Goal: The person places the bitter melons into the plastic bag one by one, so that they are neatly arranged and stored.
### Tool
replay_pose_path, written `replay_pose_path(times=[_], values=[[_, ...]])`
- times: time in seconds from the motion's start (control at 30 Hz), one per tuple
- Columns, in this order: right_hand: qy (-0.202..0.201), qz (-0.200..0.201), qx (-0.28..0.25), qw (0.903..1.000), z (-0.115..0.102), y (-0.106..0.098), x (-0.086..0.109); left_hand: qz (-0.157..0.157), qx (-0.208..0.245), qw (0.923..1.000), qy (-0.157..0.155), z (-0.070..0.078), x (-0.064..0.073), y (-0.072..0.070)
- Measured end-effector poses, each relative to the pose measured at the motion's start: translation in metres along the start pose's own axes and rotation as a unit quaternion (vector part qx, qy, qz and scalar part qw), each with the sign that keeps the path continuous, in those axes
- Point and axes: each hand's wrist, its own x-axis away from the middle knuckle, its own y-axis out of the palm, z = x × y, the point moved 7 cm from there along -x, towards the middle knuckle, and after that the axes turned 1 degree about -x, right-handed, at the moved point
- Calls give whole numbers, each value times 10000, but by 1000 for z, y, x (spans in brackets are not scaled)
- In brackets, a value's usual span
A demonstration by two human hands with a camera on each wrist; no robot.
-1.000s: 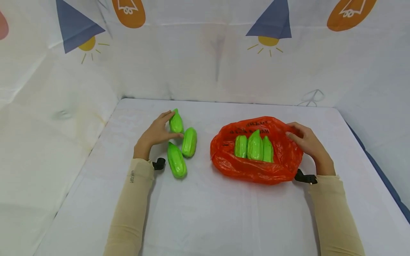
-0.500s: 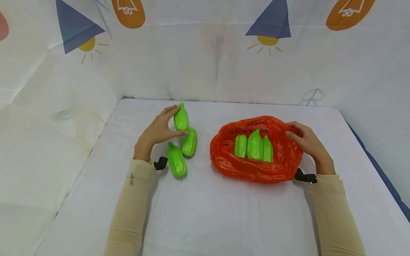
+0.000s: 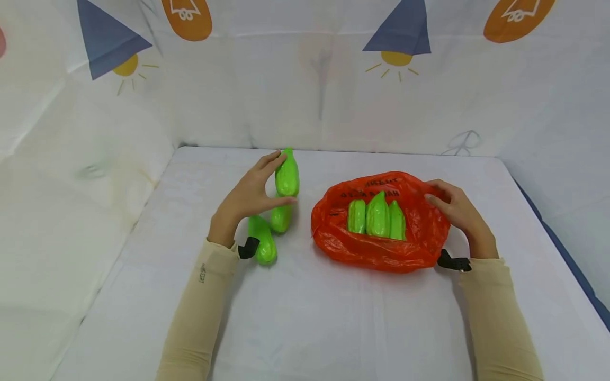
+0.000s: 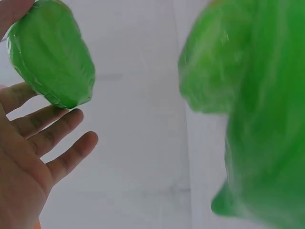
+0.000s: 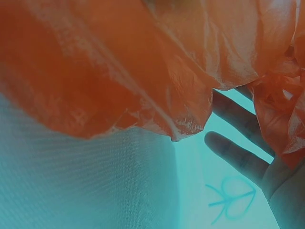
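My left hand (image 3: 252, 193) holds a bright green, shiny gourd-like vegetable (image 3: 287, 173) between thumb and fingers, its pointed tip upward. In the left wrist view that gourd (image 4: 53, 55) hangs at the fingertips, and the other fingers are spread. Below the hand on the table lie two similar gourds, one (image 3: 280, 218) partly covered by the thumb, the other (image 3: 263, 248) beside the wrist. My right hand (image 3: 455, 209) pinches the right rim of a red plastic bag (image 3: 381, 259), whose mouth is spread. Inside the bag stand three green gourds (image 3: 378, 216).
The white-covered table (image 3: 333, 328) reaches back to a white cloth wall (image 3: 267, 106) printed with lamp shapes. Black straps (image 3: 249, 247) are on both wrists. A loose string bow (image 3: 463, 143) shows at the table's back right edge.
My left hand has lifted the gourd from the back of the group and moved it to the right, over the neighbouring gourd. The right hand has stayed at the bag's rim.
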Motion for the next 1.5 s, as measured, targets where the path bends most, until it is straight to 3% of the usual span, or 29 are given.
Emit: replay_pose_path(times=[0.3, 0.6, 0.7, 0.83, 1.0, 1.13, 1.27, 1.5], values=[[-85, 16, 92, 9999, -4, 2, 0, -198, -79, 9989, 408, 39, -13, 16], [-140, 74, 102, 9998, -5, -1, -1, -485, -236, 9927, 1076, 89, -33, 29], [-175, 93, 138, 9997, -7, -2, -2, -649, -270, 9890, 1302, 107, -39, 39], [-122, 126, 80, 9998, -7, -1, -3, -996, -334, 9850, 1372, 123, -43, 60], [-108, 132, 7, 9999, -7, -1, -2, -1367, -317, 9815, 1304, 127, -41, 86], [-163, 98, -22, 9998, -7, -1, -2, -1515, -256, 9805, 1222, 120, -40, 103], [-116, 55, -38, 9999, -7, 0, -2, -1663, -264, 9792, 1133, 112, -37, 116], [12, -6, 126, 9999, -5, 1, -1, -1789, -725, 9754, 1066, 106, -31, 130]])
